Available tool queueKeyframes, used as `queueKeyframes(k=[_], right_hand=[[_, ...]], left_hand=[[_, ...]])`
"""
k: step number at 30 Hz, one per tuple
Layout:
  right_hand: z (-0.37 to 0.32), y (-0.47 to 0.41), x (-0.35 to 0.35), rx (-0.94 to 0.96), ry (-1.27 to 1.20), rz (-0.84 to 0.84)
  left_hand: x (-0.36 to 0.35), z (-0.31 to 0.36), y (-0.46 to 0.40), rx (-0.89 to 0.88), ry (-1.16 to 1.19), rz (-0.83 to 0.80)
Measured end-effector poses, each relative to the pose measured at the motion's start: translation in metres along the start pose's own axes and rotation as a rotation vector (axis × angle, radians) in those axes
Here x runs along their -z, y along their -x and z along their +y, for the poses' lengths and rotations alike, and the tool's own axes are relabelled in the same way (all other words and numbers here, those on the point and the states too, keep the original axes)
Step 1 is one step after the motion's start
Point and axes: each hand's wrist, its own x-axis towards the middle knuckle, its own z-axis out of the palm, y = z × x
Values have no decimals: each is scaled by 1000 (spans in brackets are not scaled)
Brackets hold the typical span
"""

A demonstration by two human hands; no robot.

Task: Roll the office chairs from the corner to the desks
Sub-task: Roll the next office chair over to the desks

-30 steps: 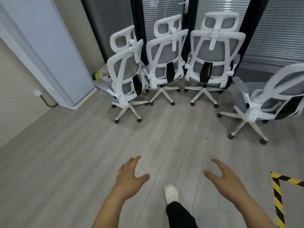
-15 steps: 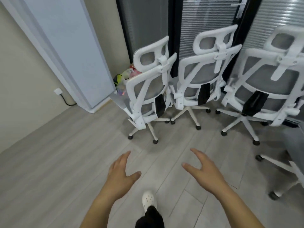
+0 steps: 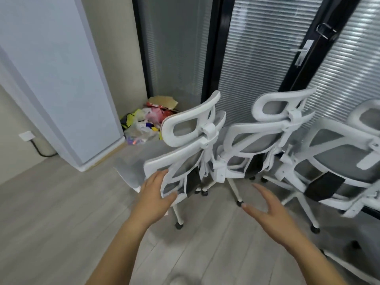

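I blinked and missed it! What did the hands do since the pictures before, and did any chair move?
The person stepped closer to the chairs. The left hand reached forward and now touches the backrest edge of the leftmost chair; no firm grip shows yet. The right hand came forward too, open and touching nothing. The chairs look unmoved, and the rubbish pile stays in the corner.

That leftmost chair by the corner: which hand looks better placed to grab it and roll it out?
Left. The left hand already touches the backrest edge of the leftmost chair, while the right hand hovers open over the floor, touching nothing.
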Motion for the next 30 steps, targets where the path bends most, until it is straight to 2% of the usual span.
queueKeyframes(k=[7,10,12,16,18,21,25,30], right_hand=[[-29,-107,-12,79,-47,-133],[-44,-173,-7,138,15,-145],[-57,-219,1,196,68,-216],[-67,-320,19,340,528,-318],[-67,-359,20,388,666,-333],[-58,-396,11,482,720,-379],[-42,-417,-1,523,611,-440],[-28,-426,-5,650,692,-310]], left_hand=[[-20,17,-74,-86,-148,-90],[-24,13,-97,-82,-187,-31],[-30,16,-113,-98,-254,20],[-47,36,-150,-160,-452,33],[-55,41,-167,-163,-538,28],[-68,33,-179,-117,-574,34],[-79,28,-180,-49,-502,130],[-90,30,-188,50,-484,260]])
